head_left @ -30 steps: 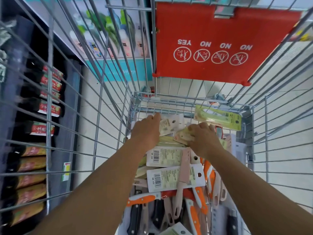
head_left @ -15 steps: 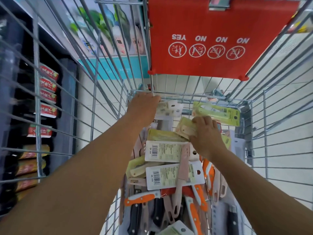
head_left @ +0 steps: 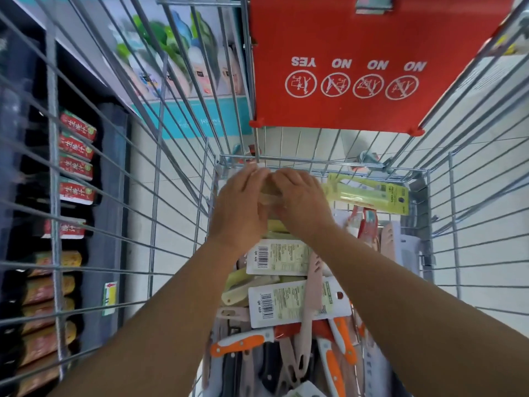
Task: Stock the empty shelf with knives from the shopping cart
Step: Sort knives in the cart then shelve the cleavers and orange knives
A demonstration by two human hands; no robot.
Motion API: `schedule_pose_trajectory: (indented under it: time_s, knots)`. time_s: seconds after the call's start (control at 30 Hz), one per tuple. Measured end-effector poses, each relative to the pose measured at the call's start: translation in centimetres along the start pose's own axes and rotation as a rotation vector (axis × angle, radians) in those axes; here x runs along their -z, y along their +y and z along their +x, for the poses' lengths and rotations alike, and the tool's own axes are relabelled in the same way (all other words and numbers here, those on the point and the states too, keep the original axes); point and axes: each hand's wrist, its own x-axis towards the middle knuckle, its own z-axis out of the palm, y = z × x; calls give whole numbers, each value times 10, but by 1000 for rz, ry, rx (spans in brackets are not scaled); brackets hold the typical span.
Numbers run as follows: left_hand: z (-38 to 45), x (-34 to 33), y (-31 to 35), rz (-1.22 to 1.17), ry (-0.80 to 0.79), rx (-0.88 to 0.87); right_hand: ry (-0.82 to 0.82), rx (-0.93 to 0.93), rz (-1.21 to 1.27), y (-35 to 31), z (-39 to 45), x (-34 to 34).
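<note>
pale floor tiles show through the wire sides of the shopping cart [head_left: 429, 179], and a dark store shelf [head_left: 114, 196] with red-labelled packets [head_left: 76, 146] runs along the left. a red plastic flap [head_left: 357, 61] printed with yes and no pictograms hangs at the cart's far end.

both bare forearms reach forward and down into the cart, converging near its far wall. the left hand [head_left: 239, 209] and the right hand [head_left: 300, 202] meet knuckles up, fingertips almost touching, with fingers curled over a pale carded knife pack [head_left: 269, 196] pinched between them. only a sliver of that pack shows between the hands, so how each thumb sits cannot be told.

below the wrists lies the pile of knives [head_left: 286, 325]: white backing cards with barcodes, pink and cream sheathed blades, and orange-and-white handles, all lying loosely over each other. a yellow-green packaged knife [head_left: 369, 193] leans against the far right corner of the cart, just beside the right hand.
</note>
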Motion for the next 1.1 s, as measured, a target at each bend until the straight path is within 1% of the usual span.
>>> schedule_pose_trajectory:
  time_s: [0.1,0.17,0.23,0.33,0.4,0.5,0.6,0.67,0.7,0.77,0.83,0.87,0.93,1.0,1.07,1.1]
  knots:
    - [-2,-8,-8,147,-168,24,12,-65,38,-3,3,-3]
    - [0,-13,-10,262,-245,46,91,-146,56,10,-8,0]
    - [2,-18,-6,326,-306,10,145,-259,37,34,-24,5]
    - [0,-21,6,364,-403,-93,83,-473,-51,72,-44,12]
    - [1,-21,5,375,-393,-72,7,-552,-107,95,-53,12]
    - [7,-22,-5,390,-354,-24,-35,-511,-153,114,-57,10]
    - [9,-19,-3,407,-371,-25,34,-521,-135,114,-52,14]
    - [3,-14,6,330,-359,-36,43,-533,-123,112,-48,17]
    - [-2,-12,10,274,-366,-69,27,-531,-121,112,-47,18]
    - [-16,-10,16,217,-475,-146,-7,-537,-105,111,-45,21]
    - [-29,-14,17,226,-612,-152,-2,-561,-65,109,-46,25]
    - [-34,-17,17,232,-640,-136,5,-564,-44,108,-47,26]
    - [-40,-21,18,205,-627,-82,-2,-543,-33,107,-48,26]
    - [-41,-21,23,184,-574,-31,-4,-520,-47,107,-49,25]
    - [-41,-21,27,218,-518,-7,4,-519,-59,107,-49,24]
    - [-41,-20,27,241,-517,3,5,-525,-69,107,-49,25]
